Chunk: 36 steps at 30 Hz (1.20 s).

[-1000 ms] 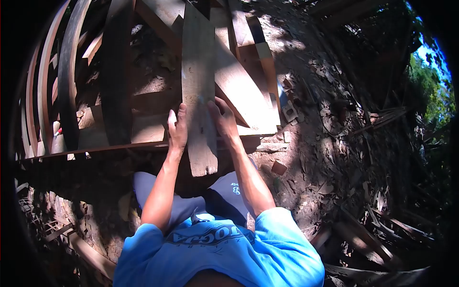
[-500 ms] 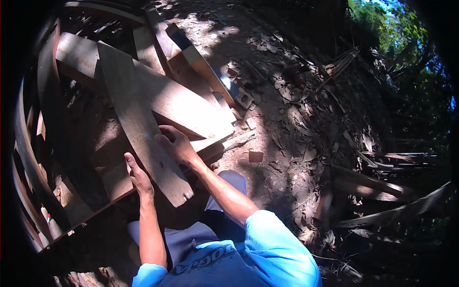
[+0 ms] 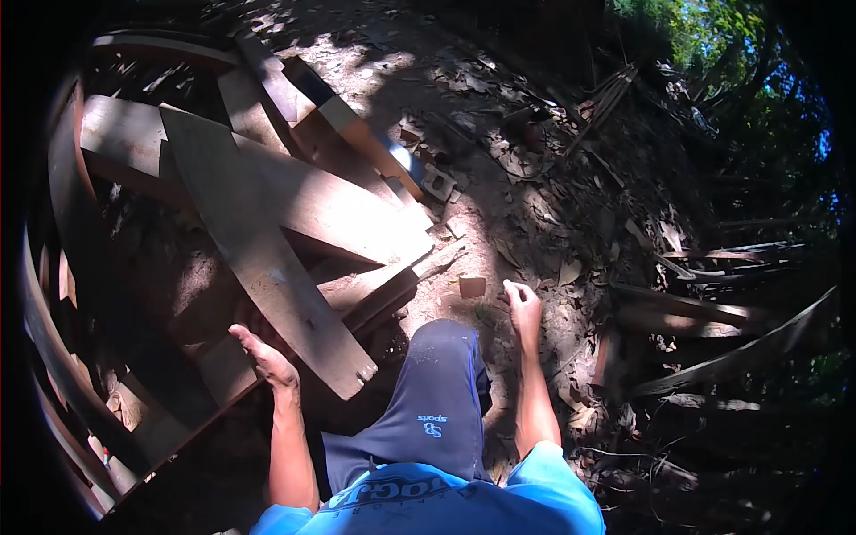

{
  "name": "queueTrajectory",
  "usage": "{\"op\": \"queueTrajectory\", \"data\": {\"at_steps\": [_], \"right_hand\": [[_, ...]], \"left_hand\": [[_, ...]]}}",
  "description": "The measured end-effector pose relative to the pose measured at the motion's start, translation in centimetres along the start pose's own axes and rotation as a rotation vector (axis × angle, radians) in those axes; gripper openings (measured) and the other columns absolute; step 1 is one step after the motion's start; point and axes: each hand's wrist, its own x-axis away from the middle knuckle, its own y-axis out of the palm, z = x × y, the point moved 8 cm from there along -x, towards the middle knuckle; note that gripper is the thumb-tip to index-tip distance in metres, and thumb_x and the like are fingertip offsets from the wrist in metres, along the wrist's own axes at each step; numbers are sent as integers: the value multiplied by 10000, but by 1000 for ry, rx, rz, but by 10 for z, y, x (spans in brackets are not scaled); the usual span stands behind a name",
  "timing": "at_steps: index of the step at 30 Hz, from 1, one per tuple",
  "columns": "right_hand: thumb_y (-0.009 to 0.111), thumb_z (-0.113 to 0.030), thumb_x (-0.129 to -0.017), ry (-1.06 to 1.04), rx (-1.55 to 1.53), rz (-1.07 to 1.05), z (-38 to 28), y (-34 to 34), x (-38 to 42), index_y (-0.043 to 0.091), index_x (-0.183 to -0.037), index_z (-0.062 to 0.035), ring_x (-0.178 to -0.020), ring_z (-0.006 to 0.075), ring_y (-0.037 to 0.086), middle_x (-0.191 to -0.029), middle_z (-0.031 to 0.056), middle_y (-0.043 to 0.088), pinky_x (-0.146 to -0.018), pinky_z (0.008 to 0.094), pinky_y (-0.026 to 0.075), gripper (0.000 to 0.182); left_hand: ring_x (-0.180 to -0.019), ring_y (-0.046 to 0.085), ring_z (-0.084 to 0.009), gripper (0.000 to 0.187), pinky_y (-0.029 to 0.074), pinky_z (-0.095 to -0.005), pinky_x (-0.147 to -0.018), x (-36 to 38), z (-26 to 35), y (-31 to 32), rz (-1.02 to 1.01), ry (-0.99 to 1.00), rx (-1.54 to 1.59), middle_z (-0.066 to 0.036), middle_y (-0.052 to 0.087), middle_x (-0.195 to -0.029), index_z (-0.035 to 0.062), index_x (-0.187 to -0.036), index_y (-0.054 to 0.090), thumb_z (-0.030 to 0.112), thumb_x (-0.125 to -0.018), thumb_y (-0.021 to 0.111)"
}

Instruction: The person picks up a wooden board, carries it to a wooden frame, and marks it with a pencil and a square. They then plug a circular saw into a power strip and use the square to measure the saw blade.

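A long, flat wooden board [image 3: 267,267] slants across other timber, its notched near end close to my knees. My left hand [image 3: 272,364] is beside the board's left edge near that end, thumb and fingers stretched out; whether it touches the board is hard to see. My right hand [image 3: 524,310] is away from the wood, over the ground right of my knee. Its fingers are drawn together at the tips, and anything between them is too small to make out. A small wooden offcut [image 3: 473,285] lies on the dirt just left of that hand.
A wide plank [image 3: 348,205] lies beneath the board, crossing it. Past it, what looks like a handsaw handle [image 3: 439,183] is beside a wooden beam [image 3: 343,116]. Curved timbers [image 3: 67,169] stand at left. Dry leaves and split wood [image 3: 687,312] cover the ground at right.
My right hand has left the board and swung right, over the ground. My left hand stays beside the board's edge. The view has shifted slightly, showing more of my leg.
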Motion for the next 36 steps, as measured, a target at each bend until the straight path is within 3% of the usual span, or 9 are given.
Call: {"op": "queueTrajectory", "data": {"at_steps": [4, 14, 17, 20, 24, 27, 32, 34, 36], "right_hand": [[621, -338, -906, 193, -60, -46, 87, -3, -58, 667, -949, 13, -634, 97, 558, -734, 53, 663, -602, 248, 439, 356], [611, -328, -881, 122, 22, -469, 190, 247, -264, 676, -912, 20, -670, 149, 640, -727, 112, 678, -630, 303, 485, 355], [594, -323, -882, -67, 23, -518, 167, 313, -316, 670, -981, 10, -701, 183, 659, -776, 128, 688, -672, 321, 498, 356], [584, -306, -873, -155, 124, -531, 125, 333, -331, 669, -1016, -11, -857, 274, 668, -926, 171, 688, -791, 363, 494, 339], [611, -256, -882, -111, 147, -691, 143, 343, -313, 661, -928, 27, -566, 112, 583, -650, 45, 623, -534, 281, 464, 291], [630, -277, -883, 65, 305, -988, 98, 275, -255, 642, -897, 30, -547, 120, 582, -643, 43, 614, -499, 271, 455, 308], [628, -353, -865, 515, 287, -1123, 5, 123, -156, 675, -1058, -30, -813, 183, 635, -882, 65, 665, -678, 336, 503, 379], [598, -441, -864, 189, 457, -1269, 2, 86, -117, 651, -1131, -55, -930, 302, 630, -1010, 147, 667, -816, 385, 486, 472], [584, -518, -847, -88, 768, -1264, -66, 26, -74, 608, -1205, -69, -1092, 354, 577, -1153, 214, 617, -938, 418, 447, 574]], "left_hand": [[-1436, 113, -274, 868, 63, -404, -1171, 5, 19, 10, -25, -95, 103, -182, 103, -1555, 23, -1494, 114, 681, -931, 164], [-1342, 339, -232, 721, 205, -360, -1147, 8, 25, -7, 309, -296, 347, -103, 349, -1478, 21, -1459, 265, 564, -984, 271], [-1346, 340, -233, 653, 229, -367, -1141, 10, 36, 26, -550, -194, 442, -106, 329, -1490, 34, -1472, 242, 496, -1011, 264], [-1308, 383, -255, 764, 249, -371, -1130, 18, 23, -23, 447, -201, 296, -118, 381, -1449, 9, -1444, 284, 606, -968, 256], [-1310, 375, -251, 886, 249, -368, -1116, 16, 27, -1, 411, -309, 396, -114, 393, -1437, 3, -1419, 323, 718, -897, 295], [-1242, 453, -250, 911, 328, -375, -1072, 9, 30, 6, 27, -434, 432, -150, 426, -1392, -7, -1414, 305, 726, -876, 355], [-976, 617, -246, 417, 508, -380, -887, 87, 93, -97, 459, -401, 171, -126, 617, -1062, 94, -1309, 465, 353, -1016, 322], [-618, 635, -237, 491, 524, -365, -534, 147, 110, -128, 698, -847, -167, -98, 635, -795, 76, -1116, 565, 522, -922, 499], [-611, 614, -203, 534, 456, -294, -454, 223, 119, -143, 348, -1134, -413, -75, 610, -789, 98, -1109, 550, 580, -881, 537]]}}
